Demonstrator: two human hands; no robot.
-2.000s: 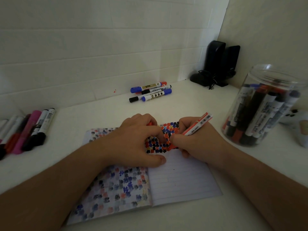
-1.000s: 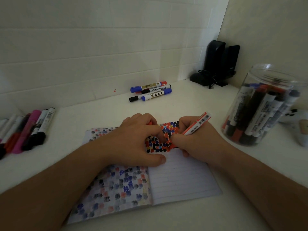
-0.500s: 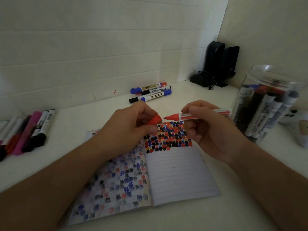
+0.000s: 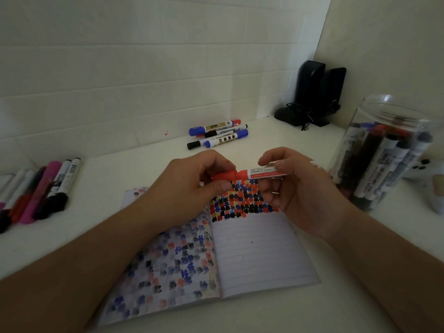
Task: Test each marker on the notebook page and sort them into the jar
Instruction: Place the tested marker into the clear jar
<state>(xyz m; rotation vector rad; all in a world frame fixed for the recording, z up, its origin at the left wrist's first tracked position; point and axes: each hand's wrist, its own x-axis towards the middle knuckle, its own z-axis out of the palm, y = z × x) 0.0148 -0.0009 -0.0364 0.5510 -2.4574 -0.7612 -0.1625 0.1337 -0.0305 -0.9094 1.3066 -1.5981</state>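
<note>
Left hand (image 4: 189, 188) pinches red plastic cap (image 4: 223, 176) between thumb and fingers; cap sits on the tip end of the red-and-white marker (image 4: 260, 173). Right hand (image 4: 298, 188) has its grip curled round the marker barrel, held level above the open lined paper notebook (image 4: 262, 251). Directly under the grip: red, blue, black test blotches on the right page. Right of the grip: clear plastic jar (image 4: 384, 150) upright on white tabletop (image 4: 144, 164), markers inside. Beyond the grip, by the wall: small pile of blue, black, red markers (image 4: 218, 134). Far left of the grip: row of pink, black, white markers (image 4: 45, 188). Black speakers (image 4: 317, 92) in corner.
</note>
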